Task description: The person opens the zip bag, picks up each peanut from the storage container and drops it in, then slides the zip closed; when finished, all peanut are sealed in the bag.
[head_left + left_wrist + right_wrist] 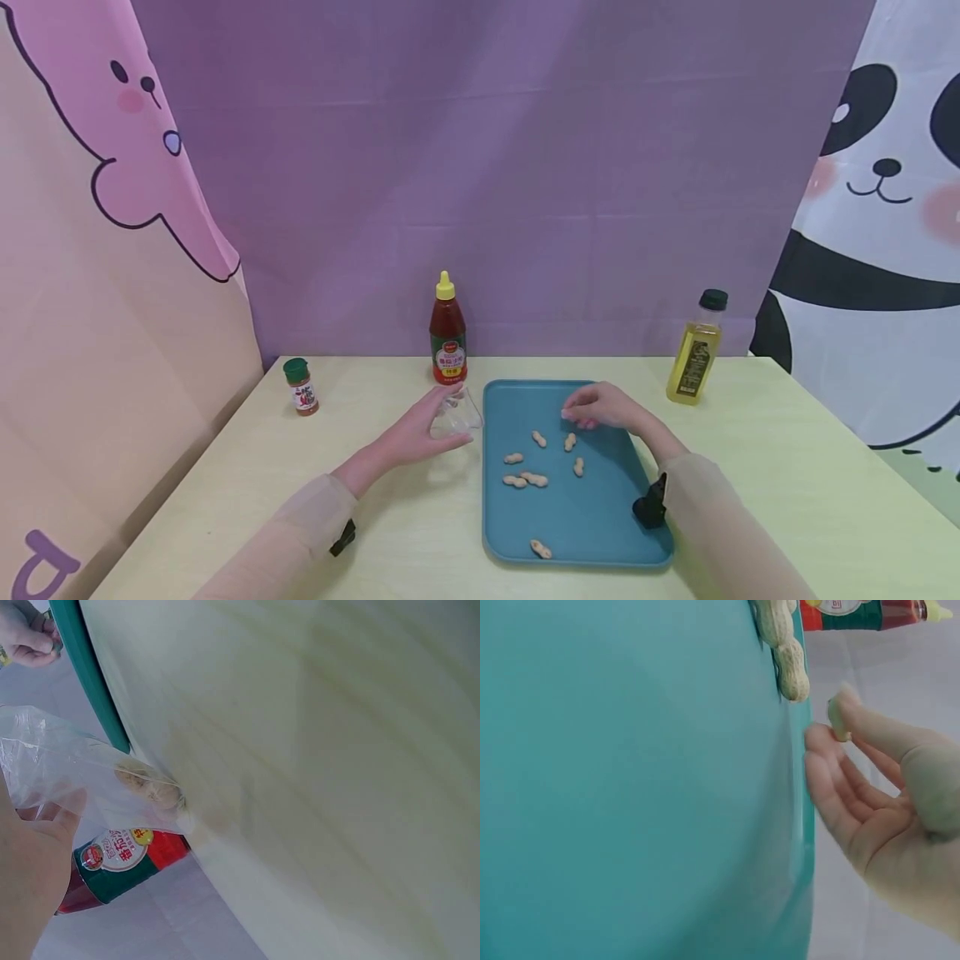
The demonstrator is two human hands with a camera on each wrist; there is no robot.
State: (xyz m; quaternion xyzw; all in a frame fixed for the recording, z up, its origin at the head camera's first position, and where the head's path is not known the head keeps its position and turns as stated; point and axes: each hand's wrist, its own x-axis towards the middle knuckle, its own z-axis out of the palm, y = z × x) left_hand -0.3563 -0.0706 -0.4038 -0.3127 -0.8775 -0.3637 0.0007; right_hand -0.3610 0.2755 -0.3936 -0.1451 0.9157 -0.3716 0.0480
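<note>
In the head view my left hand (423, 425) holds a clear plastic bag (459, 414) beside the tray's left edge, thumb and fingers spread at its mouth. Tan peanuts (154, 787) lie in the bag's bottom in the left wrist view. Over the far right part of the blue tray (573, 529), my right hand (603, 406) pinches a small pale piece, apparently a peanut (838, 720), between thumb and forefinger. Fingers partly cover it. Several peanuts (535, 479) lie loose around the tray's middle, and a single peanut (540, 548) sits near its front edge.
A ketchup bottle (448, 346) stands behind the left hand. Farther left is a green-capped spice jar (302, 387); at the back right, an oil bottle (694, 354). The pale table (240, 475) ends at a purple cloth (525, 208).
</note>
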